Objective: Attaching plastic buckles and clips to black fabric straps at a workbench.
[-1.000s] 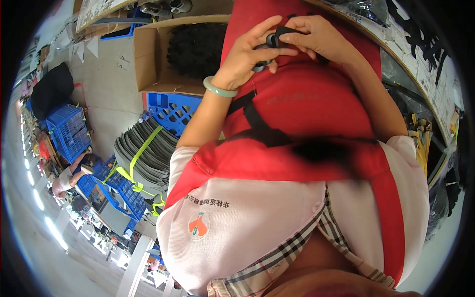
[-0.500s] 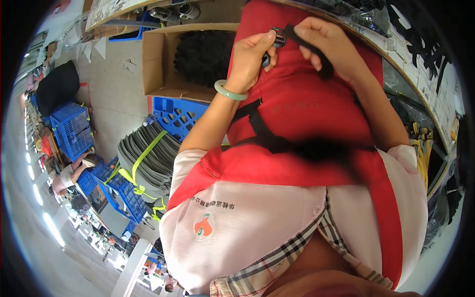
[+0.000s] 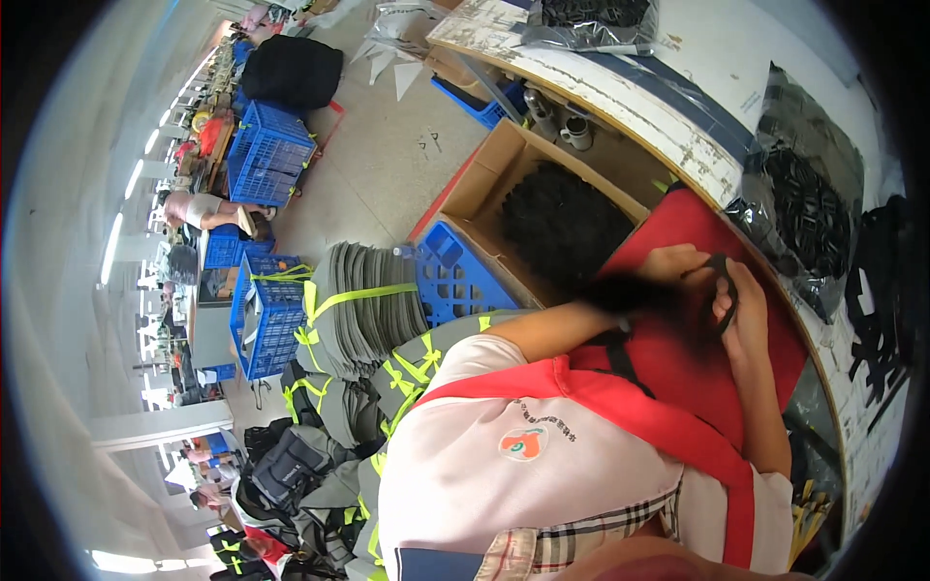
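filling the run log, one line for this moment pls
left hand: on red fabric | right hand: holding black strap | nearby: cardboard box of black parts

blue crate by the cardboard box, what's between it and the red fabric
In the head view, the cardboard box of black parts lies between the blue crate and the red fabric.

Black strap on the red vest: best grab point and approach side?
Take the black strap at its curved loop, where it stands up off the red vest beside the right hand. Probably come from the bench side, pinching across its narrow width; the left hand and forearm crowd the other side, and the rest lies flat against the fabric.
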A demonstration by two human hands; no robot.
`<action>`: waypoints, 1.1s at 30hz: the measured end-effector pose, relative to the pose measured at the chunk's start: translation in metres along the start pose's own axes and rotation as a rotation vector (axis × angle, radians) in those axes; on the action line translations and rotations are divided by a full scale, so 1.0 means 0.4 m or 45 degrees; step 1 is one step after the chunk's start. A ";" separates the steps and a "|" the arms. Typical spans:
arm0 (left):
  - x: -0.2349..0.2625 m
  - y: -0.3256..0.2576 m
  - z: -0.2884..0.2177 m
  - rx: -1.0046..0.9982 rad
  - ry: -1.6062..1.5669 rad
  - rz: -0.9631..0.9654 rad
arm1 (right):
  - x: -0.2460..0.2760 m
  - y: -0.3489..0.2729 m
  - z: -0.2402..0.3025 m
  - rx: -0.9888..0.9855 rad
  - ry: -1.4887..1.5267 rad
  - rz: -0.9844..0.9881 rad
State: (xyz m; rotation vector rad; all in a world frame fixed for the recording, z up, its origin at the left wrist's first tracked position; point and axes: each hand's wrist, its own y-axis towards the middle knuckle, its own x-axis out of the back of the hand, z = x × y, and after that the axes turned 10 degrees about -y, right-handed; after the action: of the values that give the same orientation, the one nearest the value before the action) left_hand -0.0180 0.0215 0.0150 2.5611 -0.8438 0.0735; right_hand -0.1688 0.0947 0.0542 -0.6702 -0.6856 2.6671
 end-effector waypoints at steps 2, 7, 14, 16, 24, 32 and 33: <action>0.000 0.004 -0.001 -0.027 0.036 -0.024 | -0.009 0.004 -0.002 0.005 0.033 -0.003; 0.001 0.017 -0.007 0.028 -0.144 -0.020 | -0.007 0.016 -0.013 0.235 -0.209 -0.004; 0.001 0.024 -0.014 0.028 0.140 -0.016 | -0.008 0.029 -0.005 0.352 -0.202 -0.091; -0.003 0.012 -0.001 0.048 0.238 0.049 | -0.007 0.038 -0.007 0.265 -0.279 -0.102; 0.015 0.011 -0.026 0.289 -0.355 0.081 | 0.029 0.049 0.000 0.100 -0.335 0.156; 0.017 0.054 -0.011 1.169 -1.131 -0.117 | 0.044 0.052 -0.008 0.994 -0.998 -0.063; 0.023 0.062 -0.025 1.060 -1.075 -0.170 | 0.019 0.036 0.014 1.143 -0.925 -0.028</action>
State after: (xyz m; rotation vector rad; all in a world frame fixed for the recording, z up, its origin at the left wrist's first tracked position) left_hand -0.0238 0.0029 0.0354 3.4706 -1.0675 -0.9452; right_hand -0.1805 0.0836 0.0485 0.5471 0.3993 2.7477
